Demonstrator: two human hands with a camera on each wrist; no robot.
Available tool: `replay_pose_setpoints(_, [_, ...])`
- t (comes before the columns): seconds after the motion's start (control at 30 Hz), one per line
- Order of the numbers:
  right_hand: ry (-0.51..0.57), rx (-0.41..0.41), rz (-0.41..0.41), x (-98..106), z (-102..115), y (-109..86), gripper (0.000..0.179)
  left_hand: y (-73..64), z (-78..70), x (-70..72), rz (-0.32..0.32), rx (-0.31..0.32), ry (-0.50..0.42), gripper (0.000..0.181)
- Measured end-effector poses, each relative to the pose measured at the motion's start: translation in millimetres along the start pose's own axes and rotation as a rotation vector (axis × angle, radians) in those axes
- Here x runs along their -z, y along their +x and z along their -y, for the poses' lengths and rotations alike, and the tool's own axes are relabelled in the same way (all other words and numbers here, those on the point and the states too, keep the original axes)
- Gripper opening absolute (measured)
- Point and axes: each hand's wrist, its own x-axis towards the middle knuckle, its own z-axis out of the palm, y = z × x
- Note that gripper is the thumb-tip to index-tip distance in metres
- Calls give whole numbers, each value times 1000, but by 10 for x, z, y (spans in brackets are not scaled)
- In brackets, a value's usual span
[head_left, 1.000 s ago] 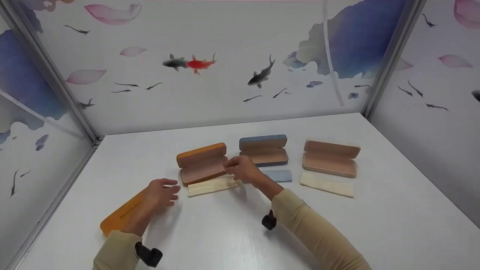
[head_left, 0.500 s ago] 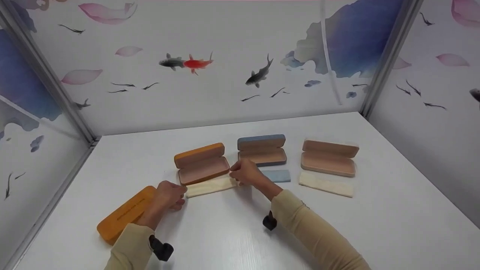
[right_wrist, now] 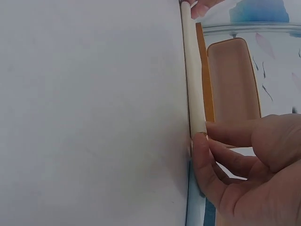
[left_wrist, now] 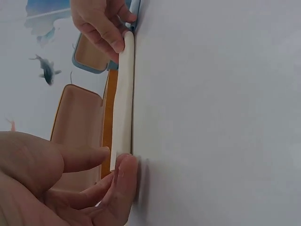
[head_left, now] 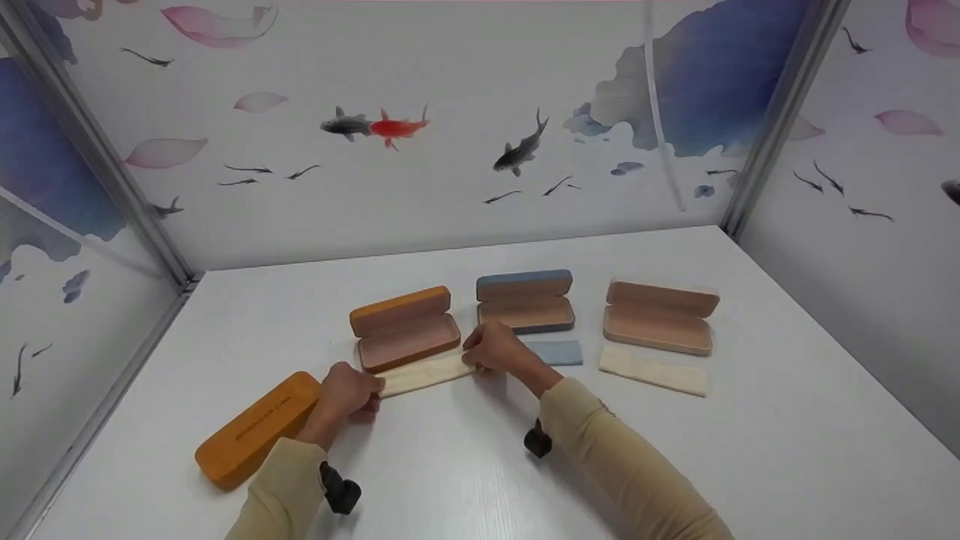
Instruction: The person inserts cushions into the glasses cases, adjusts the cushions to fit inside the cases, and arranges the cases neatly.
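A folded cream cloth [head_left: 424, 374] lies on the table along the front of an open orange glasses case [head_left: 409, 337]. My left hand [head_left: 346, 396] has thumb and fingers at the cloth's left end, pinching it. At the other end my right hand [head_left: 496, 349] pinches the cloth between thumb and forefinger. Both wrist views show the strip of cloth [left_wrist: 123, 99] stretching between the two hands. Beside my left forearm lies a closed orange glasses case [head_left: 255, 431] with dark lettering, partly hidden by the hand.
An open blue glasses case [head_left: 525, 286] stands at the back middle, with a folded blue cloth [head_left: 556, 352] before it, partly behind my right hand. To the right are an open pale case [head_left: 660, 326] and another cream cloth [head_left: 652, 370]. Printed walls enclose the white table [head_left: 450, 480].
My left hand has moved right from over the closed orange case to the cream cloth's left end and pinched it. My right hand has moved slightly right and down to the cloth's right end.
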Motion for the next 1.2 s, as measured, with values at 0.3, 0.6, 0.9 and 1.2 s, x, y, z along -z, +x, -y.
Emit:
replay_pose_setpoints(0.3, [-78, 73, -35, -34, 4, -26, 5, 28, 41, -79, -24, -48, 29, 16])
replay_pose_setpoints(0.6, [-112, 88, -30, -21, 27, -37, 6, -71, 30, -79, -90, -112, 69, 20])
replay_pose_setpoints(0.9, [-56, 133, 5, 58, 53, -24, 15, -58, 29, -20, -130, -112, -110, 17])
replay_pose_setpoints(1.2, [47, 119, -69, 44, 99, 21, 17, -28, 18, 38, -135, -83, -218, 24])
